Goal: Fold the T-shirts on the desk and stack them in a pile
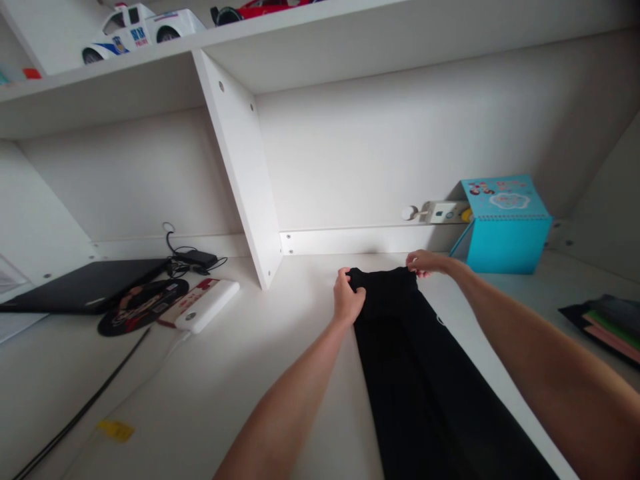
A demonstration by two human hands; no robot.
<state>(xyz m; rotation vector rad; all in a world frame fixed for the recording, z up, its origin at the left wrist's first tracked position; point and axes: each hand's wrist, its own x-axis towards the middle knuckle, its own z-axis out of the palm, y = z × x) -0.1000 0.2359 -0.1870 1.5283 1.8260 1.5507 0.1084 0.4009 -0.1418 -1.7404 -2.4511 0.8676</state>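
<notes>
Black trousers (400,360) lie lengthwise on the white desk, their gathered band at the far end and a small white mark on the right edge. The near end runs out of view at the bottom. My left hand (349,299) is closed on the band's left corner, thumb on top of the cloth. At the opposite corner, my right hand (424,263) pinches the fabric between its fingertips. Between both hands the band is spread out, slightly wrinkled.
Behind my right hand stand a blue desk calendar (510,247) and a power strip (445,212). To the left are a white power bank (213,307), a disc (143,307), a black laptop (85,287) and cables. A vertical shelf panel (237,167) rises left of centre. Dark folded items (610,320) lie at right.
</notes>
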